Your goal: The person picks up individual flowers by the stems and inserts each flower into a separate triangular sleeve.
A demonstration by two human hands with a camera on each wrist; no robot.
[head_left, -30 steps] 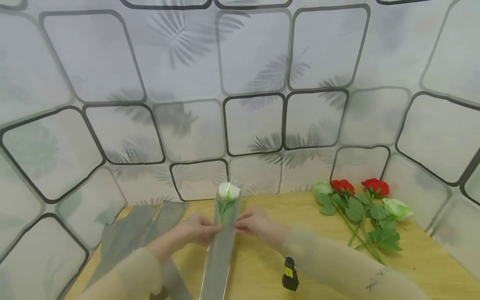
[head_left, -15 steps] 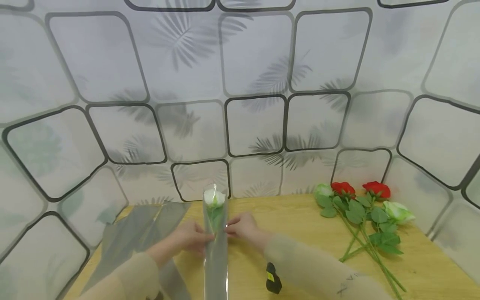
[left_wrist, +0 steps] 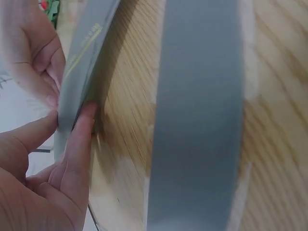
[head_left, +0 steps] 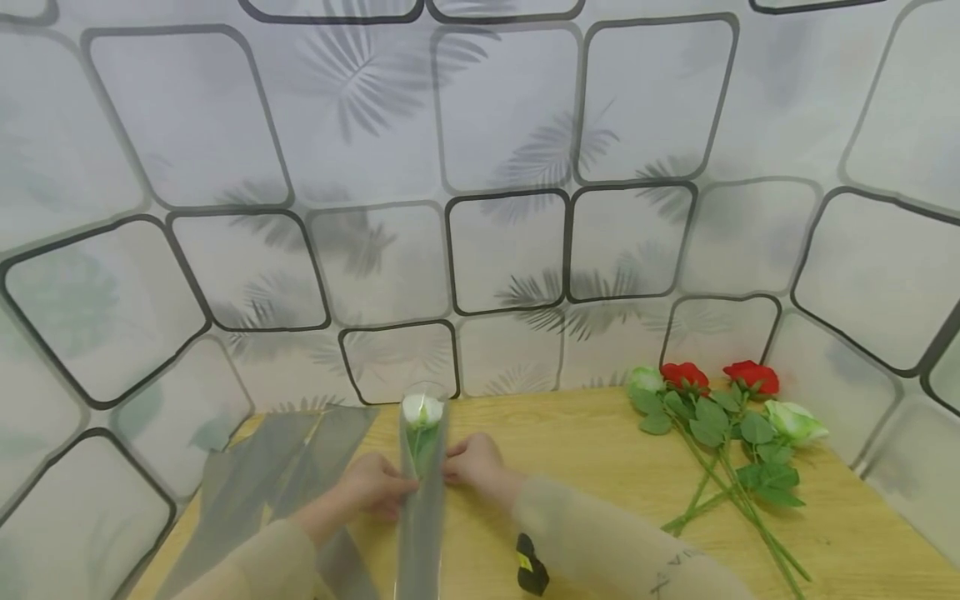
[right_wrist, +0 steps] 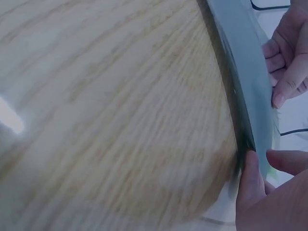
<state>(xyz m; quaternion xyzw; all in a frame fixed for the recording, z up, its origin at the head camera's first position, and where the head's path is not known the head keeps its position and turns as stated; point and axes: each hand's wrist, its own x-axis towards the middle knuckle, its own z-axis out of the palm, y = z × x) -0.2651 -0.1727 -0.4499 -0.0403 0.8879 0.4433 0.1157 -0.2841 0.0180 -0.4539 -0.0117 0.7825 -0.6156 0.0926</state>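
Hands (head_left: 378, 485) (head_left: 474, 461) pinch a sleeve (head_left: 422, 533); only head view shows its rose (head_left: 422, 412).

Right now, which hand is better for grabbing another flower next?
Probably the right hand: the loose flowers lie on that side. The left hand is across the gray flower wrapper from them. Both hands pinch the wrapper.

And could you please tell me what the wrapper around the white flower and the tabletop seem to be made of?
Wrapper: probably thin plastic film, glossy, grey-backed, see-through over the white flower. Tabletop: wood or wood-look laminate, smooth, with visible grain.
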